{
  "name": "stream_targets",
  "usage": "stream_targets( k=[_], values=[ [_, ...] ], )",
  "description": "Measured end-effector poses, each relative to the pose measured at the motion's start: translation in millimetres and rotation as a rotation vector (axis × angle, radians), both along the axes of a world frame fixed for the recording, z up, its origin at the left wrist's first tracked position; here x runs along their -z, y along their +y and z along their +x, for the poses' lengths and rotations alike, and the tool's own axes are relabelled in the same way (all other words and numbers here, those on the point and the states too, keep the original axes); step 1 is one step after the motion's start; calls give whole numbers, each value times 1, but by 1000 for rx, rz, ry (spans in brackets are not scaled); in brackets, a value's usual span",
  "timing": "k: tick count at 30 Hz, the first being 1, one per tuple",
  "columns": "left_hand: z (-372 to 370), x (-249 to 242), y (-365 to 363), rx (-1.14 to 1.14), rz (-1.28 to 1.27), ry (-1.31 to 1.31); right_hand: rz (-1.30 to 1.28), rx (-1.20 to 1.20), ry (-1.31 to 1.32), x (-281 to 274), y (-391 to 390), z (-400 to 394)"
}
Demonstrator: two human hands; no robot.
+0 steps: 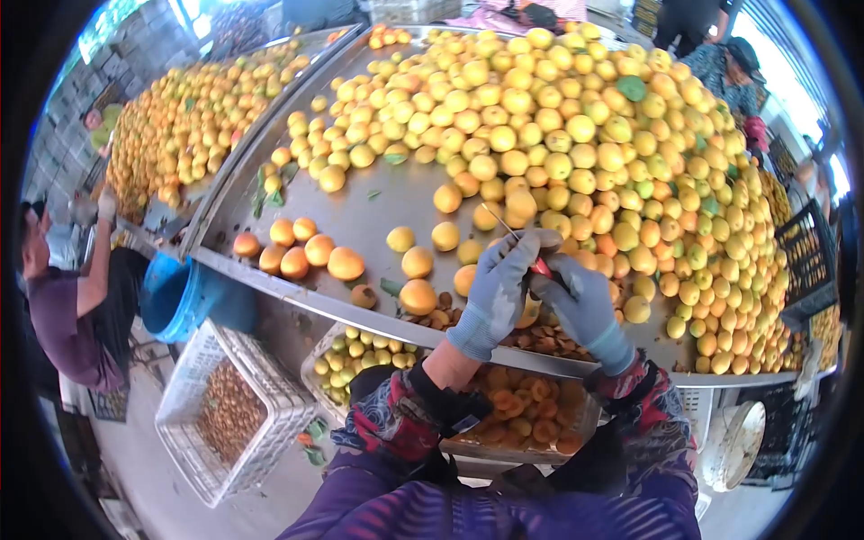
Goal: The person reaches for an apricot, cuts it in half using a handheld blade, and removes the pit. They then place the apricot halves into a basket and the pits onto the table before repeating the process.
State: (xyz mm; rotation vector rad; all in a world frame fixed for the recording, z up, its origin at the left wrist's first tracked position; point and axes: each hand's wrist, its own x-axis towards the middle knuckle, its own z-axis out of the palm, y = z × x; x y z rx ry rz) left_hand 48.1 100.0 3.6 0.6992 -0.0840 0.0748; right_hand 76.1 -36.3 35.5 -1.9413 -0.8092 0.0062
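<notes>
My two gloved hands are close together over the front edge of the metal table (315, 193), with yellow-orange fruit around them. A thin blade with a red handle (540, 267) shows between them, its tip pointing up and left. My right hand (583, 301) is closed around the red handle. The fingers of my left hand (499, 288) are bent inward near the blade; what they hold, if anything, is hidden. Just below the hands lie brown scraps (547, 342) along the table's edge.
Large fruit piles (576, 135) cover the right and back. Below the edge stand a crate of orange halves (531, 409), a crate of greenish fruit (355, 360) and a white crate of pits (229, 409). A blue bucket (171, 297) and a seated person (76, 306) are at left.
</notes>
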Motion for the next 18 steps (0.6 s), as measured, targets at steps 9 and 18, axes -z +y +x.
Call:
stream_targets(
  k=[9, 18],
  values=[
    [-41, -9, 86, -485, -115, 258, -245, -192, -247, -23, 125, 69],
    [-39, -15, 107, -632, -62, 253, -480, -268, -509, 28, 293, 120]
  ],
)
